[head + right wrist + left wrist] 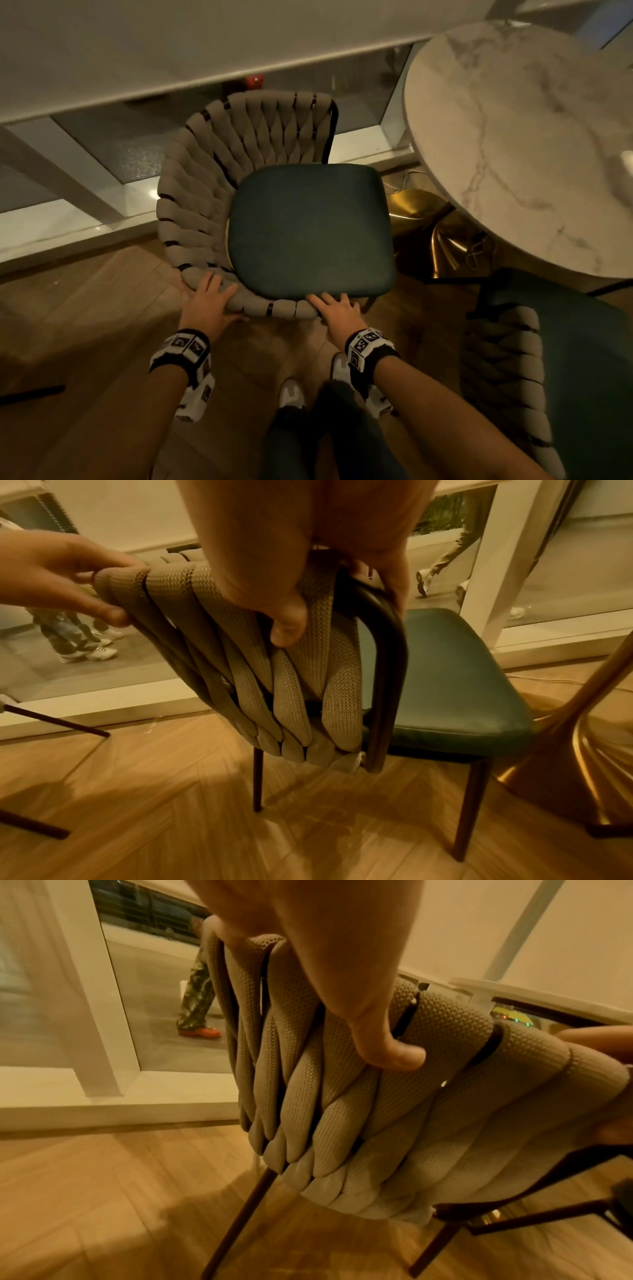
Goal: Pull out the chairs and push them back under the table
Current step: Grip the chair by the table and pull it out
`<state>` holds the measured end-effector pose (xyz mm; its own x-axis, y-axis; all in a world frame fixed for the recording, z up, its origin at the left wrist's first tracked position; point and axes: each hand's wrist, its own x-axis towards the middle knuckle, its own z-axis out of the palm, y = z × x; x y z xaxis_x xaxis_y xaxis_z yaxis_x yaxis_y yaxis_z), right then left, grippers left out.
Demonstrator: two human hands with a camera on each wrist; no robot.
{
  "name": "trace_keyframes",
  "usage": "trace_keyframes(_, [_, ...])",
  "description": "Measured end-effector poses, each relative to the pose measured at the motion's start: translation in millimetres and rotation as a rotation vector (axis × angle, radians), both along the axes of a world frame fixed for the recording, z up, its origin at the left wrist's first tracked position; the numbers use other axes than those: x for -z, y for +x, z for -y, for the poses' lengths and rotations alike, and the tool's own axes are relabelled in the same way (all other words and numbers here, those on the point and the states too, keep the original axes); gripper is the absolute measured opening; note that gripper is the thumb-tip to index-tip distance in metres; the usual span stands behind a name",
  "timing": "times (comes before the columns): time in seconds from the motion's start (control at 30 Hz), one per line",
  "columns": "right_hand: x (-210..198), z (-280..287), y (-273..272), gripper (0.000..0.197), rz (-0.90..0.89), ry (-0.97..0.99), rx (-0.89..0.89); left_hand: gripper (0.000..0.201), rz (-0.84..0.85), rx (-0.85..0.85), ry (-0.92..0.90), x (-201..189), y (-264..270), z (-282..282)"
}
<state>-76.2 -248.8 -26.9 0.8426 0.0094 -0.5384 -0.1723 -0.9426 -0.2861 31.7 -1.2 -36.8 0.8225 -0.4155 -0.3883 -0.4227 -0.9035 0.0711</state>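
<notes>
Warm dim light, herringbone wood floor (102, 308), white-framed floor-level window (113, 150), white wall (171, 41).

Both arms reach forward and down, wrists banded. The left hand (209, 301) grips the chair's woven back rim (270, 308) — thumb (394, 1053) pressed on the outside. The right hand (337, 315) grips the rim's end, fingers wrapped over, thumb (287, 626) behind.

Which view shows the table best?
The head view: the table shows its whole marble top. The right wrist view shows only its gold base; the left wrist view shows only a strip of its edge.
</notes>
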Motion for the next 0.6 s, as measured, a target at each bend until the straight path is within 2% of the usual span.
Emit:
trace_keyframes(0.13, [-4.5,35.1,6.1,0.070,-0.006,-0.045,0.014,0.065,0.026,-0.046,-0.015,-1.4,-11.7,37.3])
trace_keyframes(0.47, [-7.1,123.6,11.9,0.062,-0.038,-0.050,0.005,0.062,-0.059,-0.150,-0.127,-4.4,-38.0,120.2])
trace_keyframes(0.6, [-4.5,145.9,3.2,0.060,-0.058,-0.069,-0.010,0.061,-0.073,-0.159,-0.098,-10.4,-52.3,140.1])
